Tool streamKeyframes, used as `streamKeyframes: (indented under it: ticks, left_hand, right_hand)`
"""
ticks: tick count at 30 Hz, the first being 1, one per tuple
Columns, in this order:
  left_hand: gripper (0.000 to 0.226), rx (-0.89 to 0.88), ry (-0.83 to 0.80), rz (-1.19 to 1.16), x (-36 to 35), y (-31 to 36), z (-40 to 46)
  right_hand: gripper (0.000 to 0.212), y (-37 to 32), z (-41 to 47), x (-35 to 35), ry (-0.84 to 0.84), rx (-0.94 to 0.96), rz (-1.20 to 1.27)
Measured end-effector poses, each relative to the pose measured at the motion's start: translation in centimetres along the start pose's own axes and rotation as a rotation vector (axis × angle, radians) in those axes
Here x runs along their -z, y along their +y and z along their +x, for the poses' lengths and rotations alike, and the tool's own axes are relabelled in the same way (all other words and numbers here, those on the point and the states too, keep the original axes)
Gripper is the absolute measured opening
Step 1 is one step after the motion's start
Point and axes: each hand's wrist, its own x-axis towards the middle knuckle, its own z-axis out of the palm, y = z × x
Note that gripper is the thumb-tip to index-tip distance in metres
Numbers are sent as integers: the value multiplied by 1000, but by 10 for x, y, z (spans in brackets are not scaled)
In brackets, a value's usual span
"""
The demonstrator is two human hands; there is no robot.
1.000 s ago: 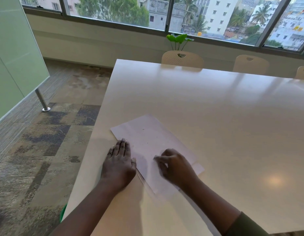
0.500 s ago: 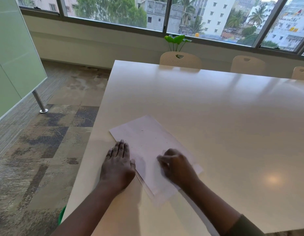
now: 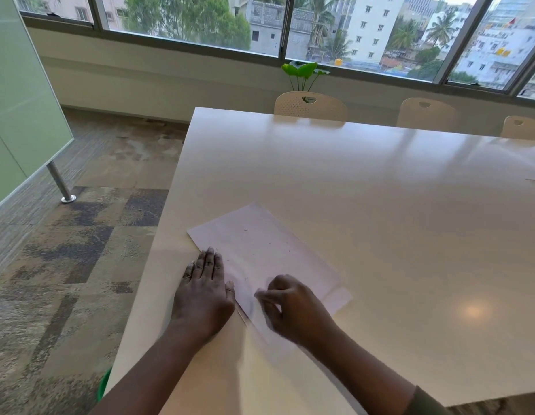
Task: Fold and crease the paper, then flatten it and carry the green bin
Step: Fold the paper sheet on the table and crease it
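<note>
A folded white sheet of paper (image 3: 260,250) lies at an angle near the left front of the large white table (image 3: 365,190). My left hand (image 3: 204,290) lies flat with straight fingers, pressing along the paper's left folded edge. My right hand (image 3: 293,307) rests on the near part of the paper with its fingers curled, knuckles and fingertips pressing down; it is a little blurred. A sliver of the green bin (image 3: 104,384) shows on the floor below the table's left edge, mostly hidden by the table and my left arm.
Three cream chairs (image 3: 309,106) stand at the table's far side, with a green plant (image 3: 303,73) behind them below the windows. A frosted green glass panel (image 3: 20,100) on a metal post (image 3: 59,184) stands at the left over patterned carpet.
My right hand has slid slightly back and right along the paper. My left hand stays flat on the left edge. The view has shifted a little.
</note>
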Motion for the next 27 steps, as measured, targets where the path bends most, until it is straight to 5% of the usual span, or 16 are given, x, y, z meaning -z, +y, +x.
streamKeyframes:
  ticks: [6, 12, 17, 22, 27]
  left_hand:
    - [77, 4, -7, 14, -2, -1, 1]
    - [77, 2, 5, 24, -3, -1, 1]
    - [76, -4, 11, 28, -2, -1, 0]
    - [76, 0, 19, 26, -3, -1, 1]
    - [76, 1, 18, 31, -5, -2, 1]
  right_hand:
    - [14, 57, 15, 23, 184, -289, -126]
    - [17, 28, 15, 4, 72, -93, -102]
    - [13, 62, 27, 24, 179, -327, -196]
    - [17, 36, 15, 14, 28, -116, -131]
    - [12, 63, 22, 31, 161, -301, -178]
